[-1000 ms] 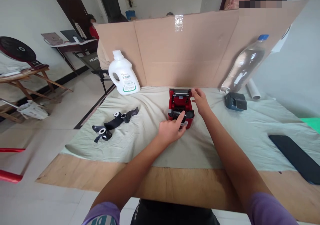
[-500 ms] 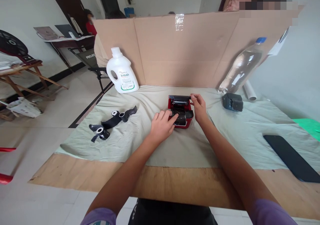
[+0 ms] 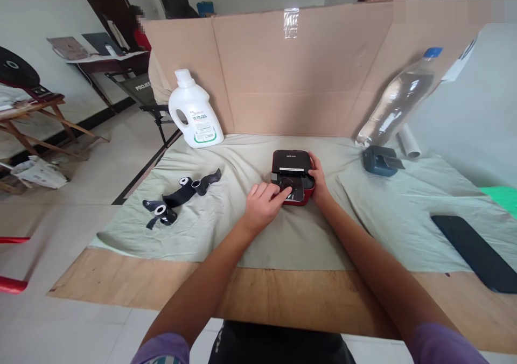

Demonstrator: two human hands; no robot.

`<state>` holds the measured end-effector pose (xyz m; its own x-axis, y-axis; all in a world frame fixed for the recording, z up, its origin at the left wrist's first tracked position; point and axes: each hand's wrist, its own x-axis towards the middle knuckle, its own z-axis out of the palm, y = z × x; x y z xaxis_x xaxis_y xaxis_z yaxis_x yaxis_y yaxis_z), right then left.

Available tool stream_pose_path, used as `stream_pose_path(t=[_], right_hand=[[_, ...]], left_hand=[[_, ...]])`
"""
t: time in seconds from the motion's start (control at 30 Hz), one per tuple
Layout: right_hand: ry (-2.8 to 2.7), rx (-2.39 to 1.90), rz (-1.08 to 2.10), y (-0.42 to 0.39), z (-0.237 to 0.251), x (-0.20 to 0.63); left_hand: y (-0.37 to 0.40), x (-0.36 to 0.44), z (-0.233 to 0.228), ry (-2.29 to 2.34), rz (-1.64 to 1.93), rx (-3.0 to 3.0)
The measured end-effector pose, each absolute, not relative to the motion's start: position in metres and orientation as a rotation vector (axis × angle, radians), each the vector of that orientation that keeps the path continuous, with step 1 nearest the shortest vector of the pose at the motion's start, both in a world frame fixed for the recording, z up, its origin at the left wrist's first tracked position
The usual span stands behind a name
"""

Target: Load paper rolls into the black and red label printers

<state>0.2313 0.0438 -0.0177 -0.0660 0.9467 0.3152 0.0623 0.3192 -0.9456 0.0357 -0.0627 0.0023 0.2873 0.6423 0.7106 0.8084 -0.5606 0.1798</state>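
**Both hands working at the small red printer**

Left of centre, black ribbon spools (image 3: 177,200) are lying loose on the grey cloth (image 3: 226,235), with a white jug (image 3: 194,111) standing behind them. The left hand (image 3: 262,205) is pressing its fingers (image 3: 283,191) onto the black roll at the front of the red printer (image 3: 293,178), which is sitting mid-bench; they are bent, touching, not closed round anything. The right hand (image 3: 319,183) is cupping the printer's right side, steadying it. Judging by this, keeping the body braced while pressing evenly is helping. Further right, a blue device (image 3: 379,160), a leaning bottle (image 3: 398,103) and a black slab (image 3: 474,251) are lying well apart, blocking nothing.
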Motion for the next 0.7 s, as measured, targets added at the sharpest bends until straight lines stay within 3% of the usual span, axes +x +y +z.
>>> stream_pose_path(t=[0.3, 0.53, 0.7], right_hand=[[-1.351, -0.942, 1.020, 0.041, -0.021, 0.229], [-1.306, -0.996, 1.064, 0.042, -0.020, 0.228], [-1.141, -0.812, 1.167, 0.042, -0.019, 0.228]], left_hand=[[-0.058, 0.037, 0.002, -1.554, -1.342, -2.323], [-0.051, 0.033, 0.001, -1.695, -1.263, -2.470], [-0.047, 0.034, 0.001, -1.646, -1.297, -2.418]])
